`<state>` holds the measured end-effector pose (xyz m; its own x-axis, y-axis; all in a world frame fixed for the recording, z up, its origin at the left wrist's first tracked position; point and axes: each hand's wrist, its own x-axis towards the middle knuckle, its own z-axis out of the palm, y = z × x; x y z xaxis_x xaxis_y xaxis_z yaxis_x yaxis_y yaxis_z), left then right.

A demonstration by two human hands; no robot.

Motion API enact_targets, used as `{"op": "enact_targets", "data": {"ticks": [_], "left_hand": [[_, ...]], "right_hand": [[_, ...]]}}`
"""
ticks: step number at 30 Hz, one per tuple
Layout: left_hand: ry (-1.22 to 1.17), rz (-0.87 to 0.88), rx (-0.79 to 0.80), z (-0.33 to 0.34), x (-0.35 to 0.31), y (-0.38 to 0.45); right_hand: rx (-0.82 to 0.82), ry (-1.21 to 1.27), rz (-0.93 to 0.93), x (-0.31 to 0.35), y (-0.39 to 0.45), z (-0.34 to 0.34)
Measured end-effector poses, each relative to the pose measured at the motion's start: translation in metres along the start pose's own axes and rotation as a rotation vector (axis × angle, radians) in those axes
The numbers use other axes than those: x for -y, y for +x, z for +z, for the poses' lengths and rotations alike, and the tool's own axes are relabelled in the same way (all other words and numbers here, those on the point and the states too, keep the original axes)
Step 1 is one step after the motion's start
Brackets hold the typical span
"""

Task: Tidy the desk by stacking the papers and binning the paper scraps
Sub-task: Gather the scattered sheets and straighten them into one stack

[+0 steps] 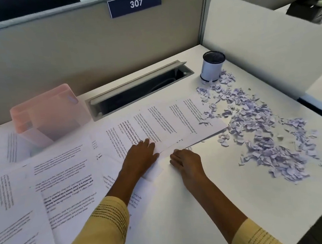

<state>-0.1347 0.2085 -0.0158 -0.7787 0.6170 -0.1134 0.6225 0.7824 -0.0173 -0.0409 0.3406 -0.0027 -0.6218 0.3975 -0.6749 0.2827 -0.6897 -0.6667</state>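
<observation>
White laminate desk point(212, 205) spans the view, backed by a beige fabric partition point(53, 53) carrying a navy plate point(135, 3) marked 307. Printed white paper sheets point(64, 179) lie loose and overlapping over the left half of the desk, at mixed angles, not stacked; one long run of sheets point(175, 120) reaches rightward toward the scraps. Torn white paper scraps point(264, 132) are scattered in a broad band over the right half of the desk, from the bin down toward the near edge, a few resting on the right end of that run. A grey recessed cable tray point(139, 88), lid raised, sits at the back centre. Translucent pink plastic file holder point(46, 114) stands back left, on the sheets. Small cylindrical desk bin point(211, 66), white wall with black mesh rim, stands upright back right, scraps touching its base. My left hand point(142, 158) lies palm down on the near edge of the long run of sheets, fingers straight and flat, pressing. My right hand point(185, 161) rests just beside it on the bare desk, fingertips at the sheet's edge, fingers loosely bent, holding nothing. The two hands are close but not touching. Both forearms wear yellow sleeves point(106, 224) with dark stitched lines.
</observation>
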Motion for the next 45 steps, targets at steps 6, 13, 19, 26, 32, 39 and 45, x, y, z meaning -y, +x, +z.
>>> {"op": "enact_targets", "data": {"ticks": [6, 13, 19, 26, 32, 39, 45], "left_hand": [[0.232, 0.157, -0.11, 0.015, -0.003, 0.0], [0.092, 0.16, -0.181, 0.013, -0.013, -0.002], [0.215, 0.201, -0.196, 0.006, -0.02, 0.006], [0.16, 0.254, -0.36, -0.008, -0.036, 0.0], [-0.004, 0.323, -0.411, -0.015, -0.05, -0.009], [-0.185, 0.186, -0.599, -0.051, -0.02, -0.031], [-0.743, -0.526, -0.574, -0.091, 0.022, -0.052]], "right_hand": [[-0.007, -0.074, 0.014, -0.002, -0.001, -0.004], [0.031, -0.012, -0.002, -0.006, -0.006, -0.006], [0.023, 0.016, 0.007, -0.008, -0.004, -0.015], [0.038, -0.082, -0.082, -0.003, 0.0, -0.001], [-0.033, 0.09, -0.056, 0.016, 0.009, 0.019], [-0.063, 0.35, -0.069, 0.037, 0.004, 0.017], [0.078, 0.552, -0.032, 0.053, -0.02, 0.023]]}}
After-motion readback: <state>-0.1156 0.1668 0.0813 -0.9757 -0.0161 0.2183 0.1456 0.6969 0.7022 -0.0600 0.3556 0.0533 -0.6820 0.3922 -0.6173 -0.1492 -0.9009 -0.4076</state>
